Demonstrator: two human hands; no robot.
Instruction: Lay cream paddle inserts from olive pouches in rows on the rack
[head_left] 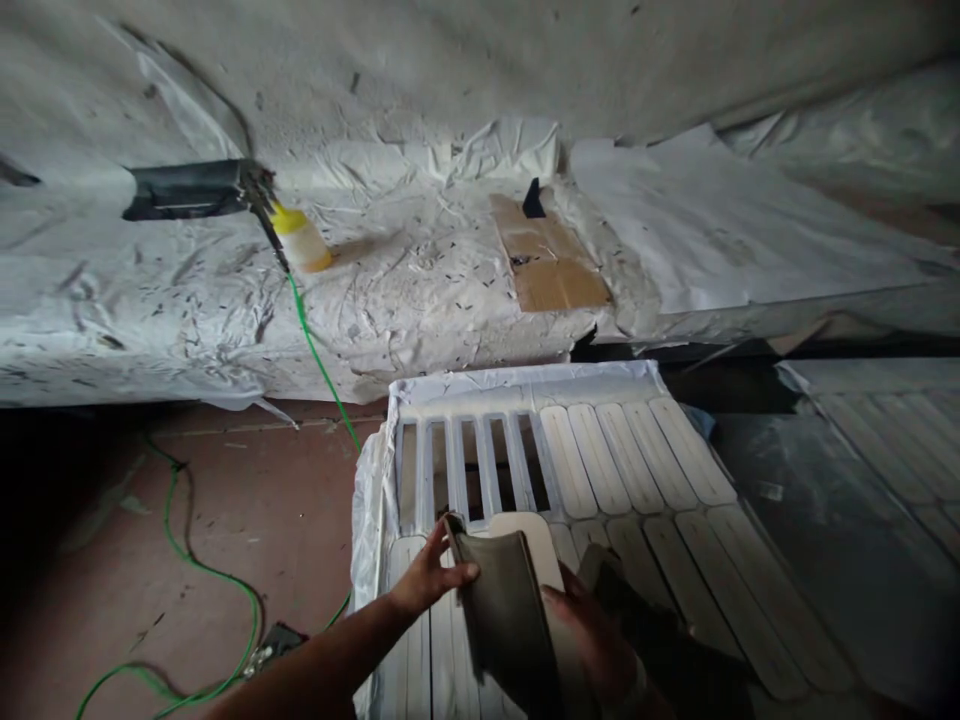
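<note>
Dark curved piece (504, 605) gripped by left hand (433, 578), pale panel (547, 566) by right hand (589, 630), both held over slotted frame (525, 380); most slots apparently covered by pale strips (636, 455), far-left row left open.

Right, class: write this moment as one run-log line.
left hand: gripping dark curved panel | right hand: holding pale rounded panel | panels: overlapping | slotted frame: far-left slots open
</note>
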